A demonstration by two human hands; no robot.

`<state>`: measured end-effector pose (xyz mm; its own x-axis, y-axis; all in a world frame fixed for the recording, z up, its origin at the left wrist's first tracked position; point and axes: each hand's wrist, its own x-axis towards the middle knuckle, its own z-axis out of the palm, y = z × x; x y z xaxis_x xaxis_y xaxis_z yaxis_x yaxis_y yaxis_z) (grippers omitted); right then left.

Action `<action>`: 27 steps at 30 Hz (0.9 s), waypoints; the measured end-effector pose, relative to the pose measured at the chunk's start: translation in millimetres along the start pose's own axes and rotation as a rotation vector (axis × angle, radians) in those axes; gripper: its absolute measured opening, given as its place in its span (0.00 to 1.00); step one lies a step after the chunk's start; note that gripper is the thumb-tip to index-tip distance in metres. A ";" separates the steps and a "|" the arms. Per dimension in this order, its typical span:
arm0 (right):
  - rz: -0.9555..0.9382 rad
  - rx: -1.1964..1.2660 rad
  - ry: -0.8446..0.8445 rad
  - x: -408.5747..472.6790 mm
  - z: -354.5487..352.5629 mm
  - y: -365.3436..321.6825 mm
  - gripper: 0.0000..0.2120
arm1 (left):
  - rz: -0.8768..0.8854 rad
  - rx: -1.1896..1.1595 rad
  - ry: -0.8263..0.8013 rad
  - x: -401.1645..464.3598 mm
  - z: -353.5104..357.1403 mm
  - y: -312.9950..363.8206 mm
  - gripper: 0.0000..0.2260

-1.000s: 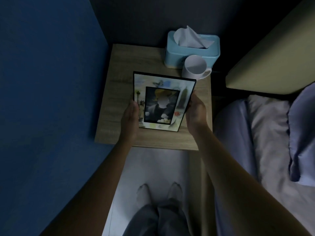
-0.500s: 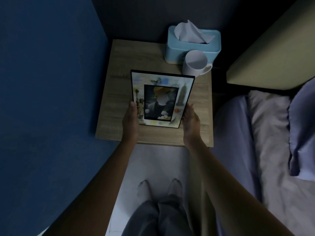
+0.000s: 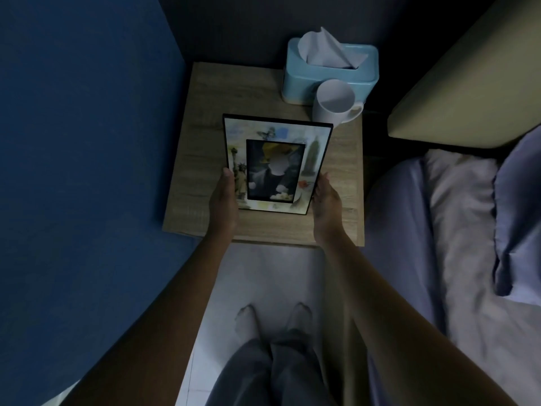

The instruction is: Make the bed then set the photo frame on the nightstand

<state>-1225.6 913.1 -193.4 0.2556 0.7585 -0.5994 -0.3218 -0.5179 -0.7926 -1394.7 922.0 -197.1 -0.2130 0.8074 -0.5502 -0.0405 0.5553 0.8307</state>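
The photo frame (image 3: 275, 168), black-edged with a colourful border, stands tilted back over the middle of the wooden nightstand (image 3: 202, 142). Its lower edge looks close to or on the top; contact is unclear. My left hand (image 3: 223, 203) grips the frame's lower left side, thumb on the front. My right hand (image 3: 326, 202) holds the lower right side, its fingers hidden behind the frame. The bed (image 3: 456, 218) with pale sheets lies to the right.
A light blue tissue box (image 3: 295, 80) and a white mug (image 3: 333, 104) stand at the nightstand's back right, just behind the frame. A blue wall (image 3: 73, 142) borders the left. A bluish pillow (image 3: 518, 206) and beige headboard (image 3: 474, 92) are on the right.
The frame has come down toward the nightstand top and stands more upright. Both hands have slid lower along its sides.
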 end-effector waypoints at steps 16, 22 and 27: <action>0.024 -0.074 -0.082 -4.6 -12.3 8.8 0.18 | 0.028 0.155 0.024 -3.7 -7.4 2.1 0.26; 0.004 -0.226 -0.097 -9.6 -17.4 15.6 0.24 | 0.032 0.201 0.038 -5.9 -12.9 -0.5 0.25; 0.013 -0.189 -0.031 -12.1 -10.6 14.6 0.18 | 0.062 0.256 0.018 -17.3 -14.2 8.0 0.23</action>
<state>-1223.7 892.2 -198.9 0.2235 0.7616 -0.6083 -0.1472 -0.5906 -0.7934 -1405.1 909.7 -179.7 -0.2251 0.8389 -0.4955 0.2208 0.5392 0.8127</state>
